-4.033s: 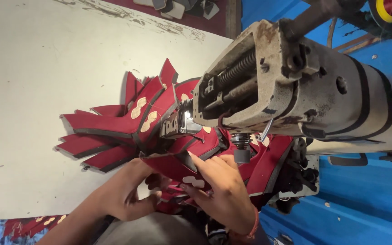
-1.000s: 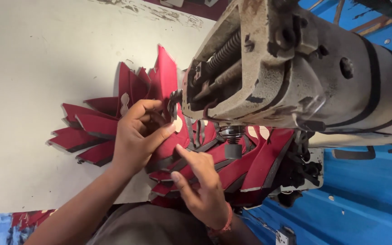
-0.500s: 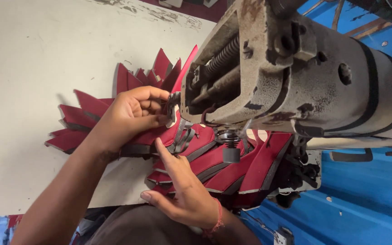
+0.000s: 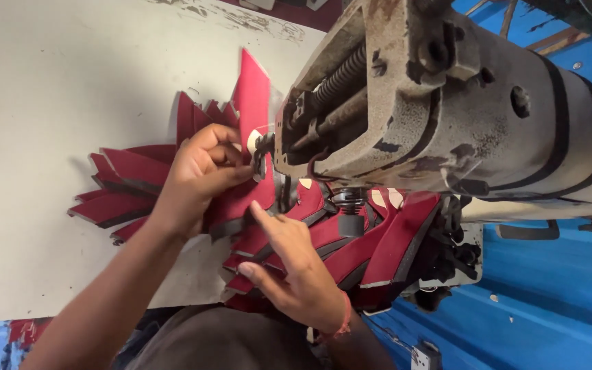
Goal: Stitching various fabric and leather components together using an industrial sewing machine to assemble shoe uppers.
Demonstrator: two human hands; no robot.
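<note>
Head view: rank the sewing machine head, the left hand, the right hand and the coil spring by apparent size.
1. sewing machine head, nearest the camera
2. left hand and right hand, alike
3. coil spring

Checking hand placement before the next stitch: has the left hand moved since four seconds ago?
Yes. The left hand has gone from the near edge of the red pieces up to the sewing machine head.

Stitching workshop: worn industrial sewing machine [image 4: 447, 116]

A worn off-white table [image 4: 56, 75] carries a fanned heap of dark red cut pieces [image 4: 125, 181] and a grimy sewing machine [image 4: 447, 116]
</note>
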